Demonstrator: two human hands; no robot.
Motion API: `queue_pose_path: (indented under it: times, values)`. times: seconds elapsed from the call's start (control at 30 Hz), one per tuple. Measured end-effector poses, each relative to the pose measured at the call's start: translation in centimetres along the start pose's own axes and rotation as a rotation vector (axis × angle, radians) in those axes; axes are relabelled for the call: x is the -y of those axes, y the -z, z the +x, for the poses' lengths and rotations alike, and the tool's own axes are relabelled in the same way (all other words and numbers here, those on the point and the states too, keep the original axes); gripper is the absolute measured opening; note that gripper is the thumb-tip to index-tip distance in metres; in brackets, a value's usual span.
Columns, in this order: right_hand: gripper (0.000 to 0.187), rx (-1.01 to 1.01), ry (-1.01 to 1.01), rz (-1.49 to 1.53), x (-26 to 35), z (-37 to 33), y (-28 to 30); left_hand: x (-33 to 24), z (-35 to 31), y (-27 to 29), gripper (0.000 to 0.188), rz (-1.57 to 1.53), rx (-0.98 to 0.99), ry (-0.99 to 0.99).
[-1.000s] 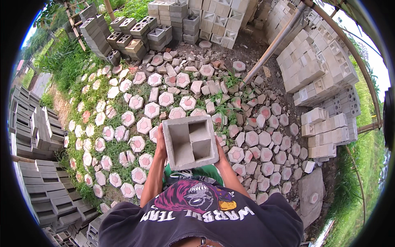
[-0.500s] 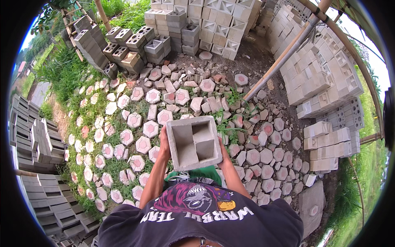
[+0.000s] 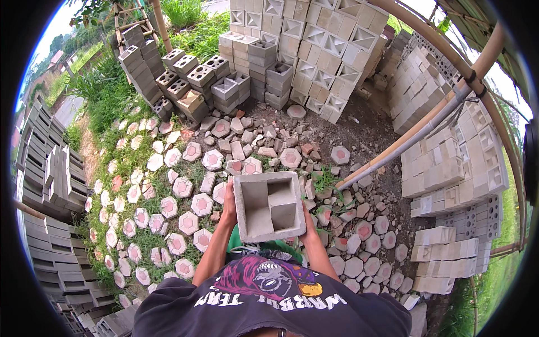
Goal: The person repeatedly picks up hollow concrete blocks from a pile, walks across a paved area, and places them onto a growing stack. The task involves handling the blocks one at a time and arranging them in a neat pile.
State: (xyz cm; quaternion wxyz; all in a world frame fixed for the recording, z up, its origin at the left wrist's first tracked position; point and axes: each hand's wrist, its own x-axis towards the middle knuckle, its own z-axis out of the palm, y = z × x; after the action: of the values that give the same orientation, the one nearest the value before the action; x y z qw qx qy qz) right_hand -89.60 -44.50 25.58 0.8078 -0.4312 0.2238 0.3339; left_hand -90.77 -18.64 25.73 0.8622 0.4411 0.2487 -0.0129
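Note:
Held out before my body is a grey concrete ventilation block, square-framed, with its hollow face turned up and inner partitions showing. Along its left side my left hand presses, fingers partly hidden behind the block. On the opposite side my right hand grips it, most of its fingers out of sight underneath. Both forearms reach up from the lower edge. Below the block, some green cloth shows at my waist.
Hexagonal pavers and broken rubble cover the ground, with grass between. Grey hollow blocks stand in piles at the far left, beside a tall vent-block stack. More stacks line the right; a bamboo pole slants there. Block rows fill the left.
The view has tilted up and shifted, so the surroundings sit lower and further right. The block remains between both hands, slightly lower in the picture.

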Motion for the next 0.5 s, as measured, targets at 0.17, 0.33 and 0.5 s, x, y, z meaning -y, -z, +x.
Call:
queue_pose_path:
  times: [0.17,0.33,0.5]
  values:
    - [0.07,0.0,-0.012,0.044,3.1,3.2,-0.5,-0.8,4.2,-1.8,0.059,0.059,-0.055,-0.043]
    - [0.069,-0.013,0.053,0.076,4.9,10.6,1.4,-3.4,9.9,-4.4,0.059,0.007,-0.014,-0.033]
    - [0.068,-0.039,0.026,0.104,9.3,16.7,-1.5,-4.5,19.4,-3.8,0.058,0.081,-0.042,0.01]
